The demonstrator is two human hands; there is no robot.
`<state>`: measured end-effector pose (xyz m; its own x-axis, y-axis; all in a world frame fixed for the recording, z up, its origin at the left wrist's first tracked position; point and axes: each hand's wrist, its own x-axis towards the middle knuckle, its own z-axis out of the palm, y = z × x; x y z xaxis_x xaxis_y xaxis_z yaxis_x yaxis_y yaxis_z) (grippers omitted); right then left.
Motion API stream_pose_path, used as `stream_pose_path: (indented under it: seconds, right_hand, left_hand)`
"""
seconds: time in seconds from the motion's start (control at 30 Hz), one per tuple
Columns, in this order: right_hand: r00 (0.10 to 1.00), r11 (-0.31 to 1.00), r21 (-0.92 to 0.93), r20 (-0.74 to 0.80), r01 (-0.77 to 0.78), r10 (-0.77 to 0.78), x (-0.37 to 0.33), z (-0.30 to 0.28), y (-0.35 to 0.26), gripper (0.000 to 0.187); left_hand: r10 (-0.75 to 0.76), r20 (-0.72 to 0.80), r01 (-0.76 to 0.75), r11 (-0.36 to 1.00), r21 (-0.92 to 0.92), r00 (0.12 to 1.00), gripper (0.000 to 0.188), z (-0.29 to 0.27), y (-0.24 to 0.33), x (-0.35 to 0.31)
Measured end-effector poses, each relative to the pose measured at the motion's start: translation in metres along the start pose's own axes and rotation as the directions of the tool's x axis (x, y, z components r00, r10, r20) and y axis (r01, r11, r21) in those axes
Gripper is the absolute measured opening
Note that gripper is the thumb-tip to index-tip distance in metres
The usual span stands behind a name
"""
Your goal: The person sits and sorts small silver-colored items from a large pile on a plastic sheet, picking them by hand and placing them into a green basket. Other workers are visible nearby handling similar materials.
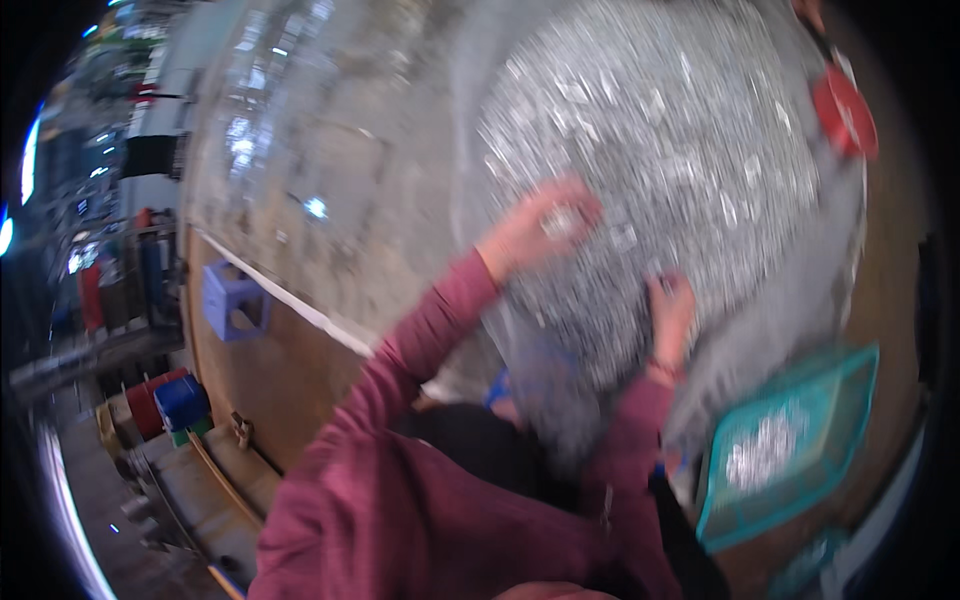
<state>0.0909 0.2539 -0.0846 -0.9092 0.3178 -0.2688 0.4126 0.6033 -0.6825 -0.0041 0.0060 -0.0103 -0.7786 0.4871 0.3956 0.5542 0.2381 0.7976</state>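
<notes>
Left hand point(540, 228) held silvery pieces point(562, 222), fingers curled round them, over heap of similar pieces point(660, 140) on grey plastic sheet point(775, 310). Right hand point(673, 312) was at heap's near side; blur hid whether fingers gripped. Teal basket point(845, 400) stood at right.
</notes>
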Motion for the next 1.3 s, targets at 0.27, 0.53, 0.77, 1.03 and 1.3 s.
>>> stream_pose_path:
  seconds: [0.27,0.53,0.77,1.03,1.3]
  right_hand:
    - [0.979,0.861,0.487,0.197,-0.145,0.053,0.005,-0.003,-0.024,0.019]
    - [0.954,0.405,0.866,0.294,-0.292,0.059,0.006,-0.056,-0.049,0.020]
    - [0.992,0.094,0.994,0.073,-0.063,-0.104,0.000,-0.075,-0.045,0.024]
    - [0.958,-0.007,0.998,0.052,-0.057,-0.283,0.005,-0.076,-0.039,0.025]
    - [0.971,0.046,0.980,0.198,-0.194,-0.137,0.004,-0.073,-0.029,0.017]
  left_hand:
    - [-0.481,0.300,0.540,0.826,-0.159,0.824,0.022,0.044,-0.009,0.008]
    - [-0.349,0.306,0.220,0.896,0.386,0.886,0.026,0.073,-0.011,0.003]
    - [-0.469,0.565,0.655,0.038,-0.755,0.679,0.030,0.019,0.011,0.019]
    - [-0.383,0.386,0.430,0.902,-0.041,0.839,0.019,0.052,-0.010,0.023]
    - [-0.376,0.353,0.252,0.903,0.349,0.857,0.017,0.060,-0.007,0.003]
